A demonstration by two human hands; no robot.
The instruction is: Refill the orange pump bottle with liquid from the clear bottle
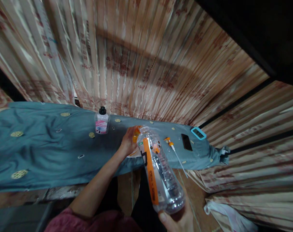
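My right hand (pixel 179 219) is closed around the base of a large clear plastic bottle (pixel 161 174) with an orange and grey label. The bottle slants, its mouth up and away from me beside my left hand (pixel 129 141). Those left fingers are wrapped around an orange container (pixel 136 134), mostly hidden behind the hand and the bottle. Whether the bottle's mouth touches the container, I cannot tell. To the right lies an orange pump dispenser head (pixel 170 142) with a long white tube, on the blue-grey cloth.
The patterned cloth (pixel 52 145) covers a long narrow surface. A clear bottle with a black cap and pink label (pixel 102 122) stands on the left. A dark phone (pixel 186 142) and a blue-framed digital clock (pixel 198 133) lie at right. Pleated curtains (pixel 136 64) hang behind.
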